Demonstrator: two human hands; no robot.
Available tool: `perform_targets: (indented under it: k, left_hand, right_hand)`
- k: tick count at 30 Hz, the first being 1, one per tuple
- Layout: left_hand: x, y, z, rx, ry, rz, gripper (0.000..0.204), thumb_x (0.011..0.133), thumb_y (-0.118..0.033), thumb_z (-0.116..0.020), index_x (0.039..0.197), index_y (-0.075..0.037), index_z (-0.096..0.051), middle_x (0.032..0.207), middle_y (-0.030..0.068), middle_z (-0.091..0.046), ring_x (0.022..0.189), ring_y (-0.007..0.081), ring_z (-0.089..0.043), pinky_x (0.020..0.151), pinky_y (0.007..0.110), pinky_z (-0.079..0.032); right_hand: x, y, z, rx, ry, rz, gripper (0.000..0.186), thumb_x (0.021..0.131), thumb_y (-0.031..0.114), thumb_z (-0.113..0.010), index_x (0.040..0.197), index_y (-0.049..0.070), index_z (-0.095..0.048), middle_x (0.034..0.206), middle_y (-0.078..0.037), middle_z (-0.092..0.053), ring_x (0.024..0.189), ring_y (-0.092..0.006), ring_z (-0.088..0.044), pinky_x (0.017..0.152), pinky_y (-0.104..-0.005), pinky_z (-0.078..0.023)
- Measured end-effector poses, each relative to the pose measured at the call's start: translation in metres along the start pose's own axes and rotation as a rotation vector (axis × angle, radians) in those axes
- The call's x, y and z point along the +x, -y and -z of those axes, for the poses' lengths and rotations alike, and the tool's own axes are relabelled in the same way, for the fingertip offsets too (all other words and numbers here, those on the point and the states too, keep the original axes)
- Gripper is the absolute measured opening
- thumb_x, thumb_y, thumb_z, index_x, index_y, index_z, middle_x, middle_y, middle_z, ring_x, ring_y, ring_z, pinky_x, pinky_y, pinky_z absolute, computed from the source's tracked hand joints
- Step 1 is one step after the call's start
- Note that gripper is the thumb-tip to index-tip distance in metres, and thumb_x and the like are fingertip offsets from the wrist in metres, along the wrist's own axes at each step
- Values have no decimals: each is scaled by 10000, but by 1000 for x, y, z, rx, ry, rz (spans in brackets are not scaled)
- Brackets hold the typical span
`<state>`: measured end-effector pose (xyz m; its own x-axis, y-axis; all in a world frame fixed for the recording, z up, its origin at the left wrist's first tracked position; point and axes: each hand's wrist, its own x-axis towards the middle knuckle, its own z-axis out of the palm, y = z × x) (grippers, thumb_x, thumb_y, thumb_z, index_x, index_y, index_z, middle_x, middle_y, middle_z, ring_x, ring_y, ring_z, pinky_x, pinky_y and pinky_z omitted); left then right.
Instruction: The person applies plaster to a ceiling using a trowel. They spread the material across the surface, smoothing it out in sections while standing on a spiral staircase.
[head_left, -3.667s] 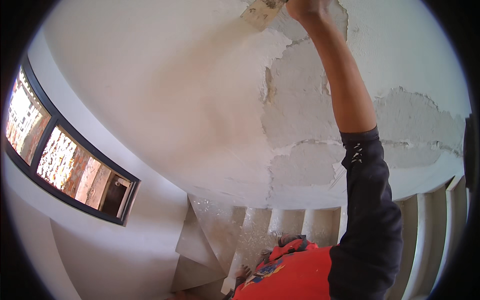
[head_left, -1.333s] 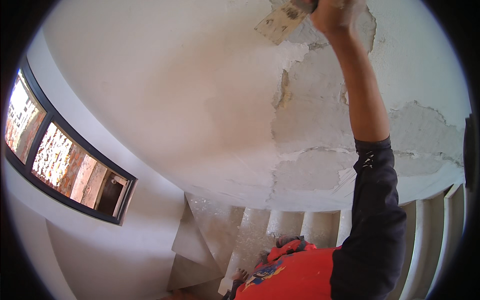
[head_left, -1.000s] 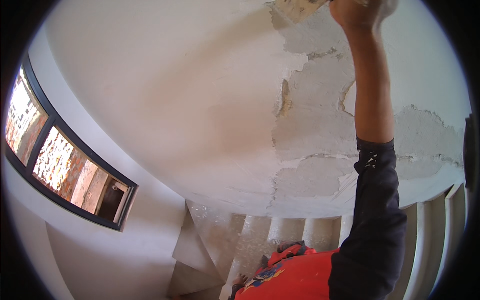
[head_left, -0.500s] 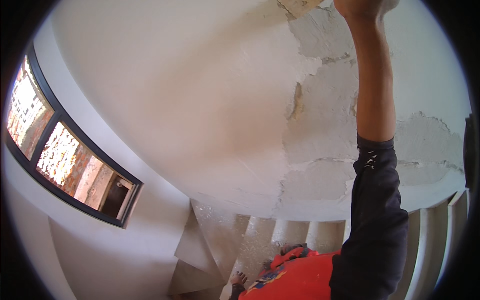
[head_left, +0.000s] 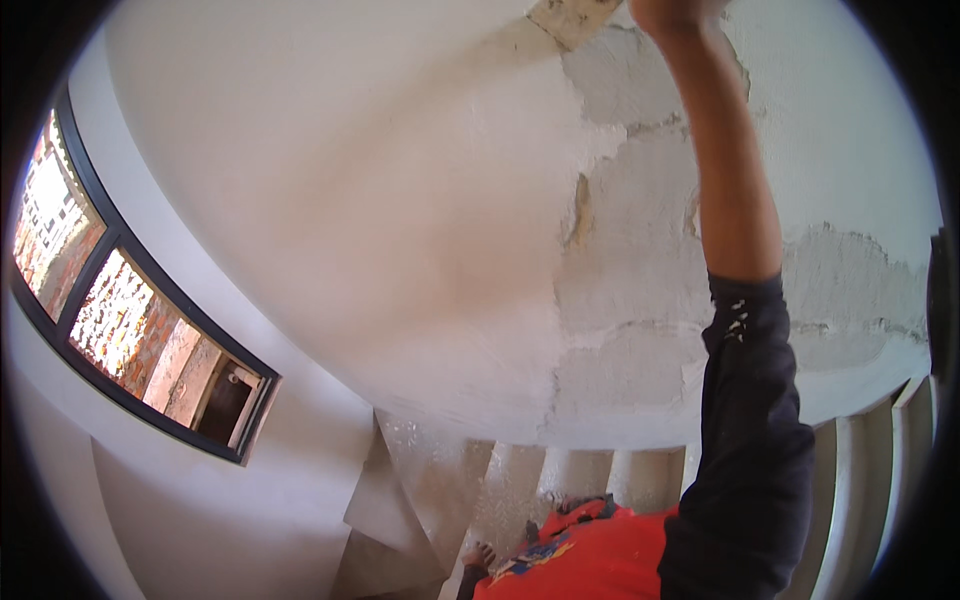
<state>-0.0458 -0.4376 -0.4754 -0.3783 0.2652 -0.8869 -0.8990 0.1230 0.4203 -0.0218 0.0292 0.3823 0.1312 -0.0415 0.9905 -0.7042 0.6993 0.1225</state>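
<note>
Head view: a pale wall (head_left: 400, 200) fills most of the scene, smooth at left. Below it run grey stairs (head_left: 575, 475), flecked with light specks on the steps nearer the left. A bare grey patch (head_left: 630, 260) with ragged, flaking edges spreads across the wall's right half, crossed by a rough ridge. At far left is a dark-framed window (head_left: 160, 330), brickwork beyond it.

The person's red shirt (head_left: 595, 555) shows at the bottom. Beside it a black sleeve (head_left: 750, 400), marked with white spots, rises to a bare forearm (head_left: 735, 180). The right hand (head_left: 678, 12), cut by the upper edge, appears clenched around the scraper (head_left: 578, 18), its fingers out of sight. The scraper is at the top, its stained blade over the patch's upper-left edge; I cannot tell whether it touches. It should be light, thin and fairly stiff, perhaps flexing slightly, hardly fragile; the handle, hidden here, is the place to grip, close behind the blade for control. Smallest, low beside the shirt, the left hand (head_left: 480, 554) has fingers loosely parted, holding nothing visible.
</note>
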Motion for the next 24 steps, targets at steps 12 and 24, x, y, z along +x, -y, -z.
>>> perform_targets:
  k: [12,24]
  left_hand:
    - [-24,14,15,20,-65,45,471,970,-321,-386,1364,-66,-353,1313,181,-495,1114,346,-549,856,489,-514]
    - [0,25,17,105,15,59,457,974,-304,-337,1373,-80,-344,1336,165,-478,1129,341,-541,877,489,-499]
  right_hand:
    - [-5,26,-19,433,-164,-277,206,814,97,-538,653,160,-426,511,54,-409,384,-47,-334,338,-235,-281]
    - [0,13,-9,32,-117,-180,225,826,144,-549,643,163,-419,526,61,-419,375,-53,-334,332,-228,-260]
